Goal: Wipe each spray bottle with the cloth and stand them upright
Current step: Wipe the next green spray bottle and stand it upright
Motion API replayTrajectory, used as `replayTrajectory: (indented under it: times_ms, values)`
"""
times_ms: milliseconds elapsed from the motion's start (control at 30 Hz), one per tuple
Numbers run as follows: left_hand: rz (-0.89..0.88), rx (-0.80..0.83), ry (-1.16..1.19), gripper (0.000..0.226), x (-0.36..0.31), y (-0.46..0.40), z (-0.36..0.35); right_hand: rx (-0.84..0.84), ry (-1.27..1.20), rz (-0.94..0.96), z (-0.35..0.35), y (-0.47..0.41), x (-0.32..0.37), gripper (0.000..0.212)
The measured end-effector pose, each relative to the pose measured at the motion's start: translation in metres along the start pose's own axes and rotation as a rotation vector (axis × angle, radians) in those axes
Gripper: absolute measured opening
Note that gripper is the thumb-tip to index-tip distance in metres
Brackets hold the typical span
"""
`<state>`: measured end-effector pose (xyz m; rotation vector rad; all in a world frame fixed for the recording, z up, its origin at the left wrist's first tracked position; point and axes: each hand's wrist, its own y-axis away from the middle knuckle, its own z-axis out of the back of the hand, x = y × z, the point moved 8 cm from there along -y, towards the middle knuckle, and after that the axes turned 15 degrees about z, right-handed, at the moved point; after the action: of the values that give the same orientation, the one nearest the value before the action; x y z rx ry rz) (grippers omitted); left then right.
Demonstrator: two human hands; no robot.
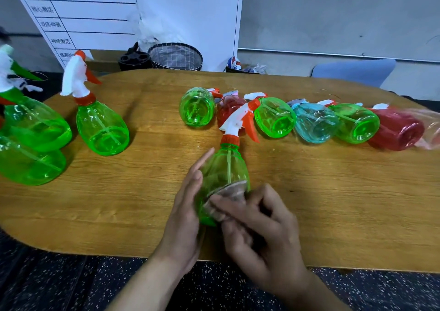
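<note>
A green spray bottle with an orange and white trigger head is tilted above the wooden table, nozzle pointing away. My left hand lies flat against its left side with straight fingers. My right hand pinches a small grey cloth against the bottle's lower body. Three green bottles stand upright at the left, the nearest to the middle being one green bottle. A row of several bottles lies on its side at the back: green, red, green, blue, green, red.
Behind the table stand a mesh basket, a black holder, a white board with printed rows, and a blue chair. A clear plastic bag lies at the far right. Dark speckled floor shows below the table's front edge.
</note>
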<state>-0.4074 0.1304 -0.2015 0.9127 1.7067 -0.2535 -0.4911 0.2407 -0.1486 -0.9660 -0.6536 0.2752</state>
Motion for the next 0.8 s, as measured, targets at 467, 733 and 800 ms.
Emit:
replayTrajectory:
  times_ms: [467, 733, 800]
  values:
    - [-0.059, -0.012, -0.113, 0.086, -0.001, 0.0, 0.001, -0.497, -0.537, -0.764, -0.011, 0.026, -0.053, 0.03]
    - [-0.04, 0.001, -0.088, 0.055, 0.001, -0.001, -0.001, -0.462, -0.442, -0.723, -0.01, 0.03, -0.061, 0.032]
    - [-0.061, -0.013, -0.131, 0.05, 0.003, -0.002, 0.0, -0.42, -0.342, -0.654, -0.005, 0.028, -0.062, 0.033]
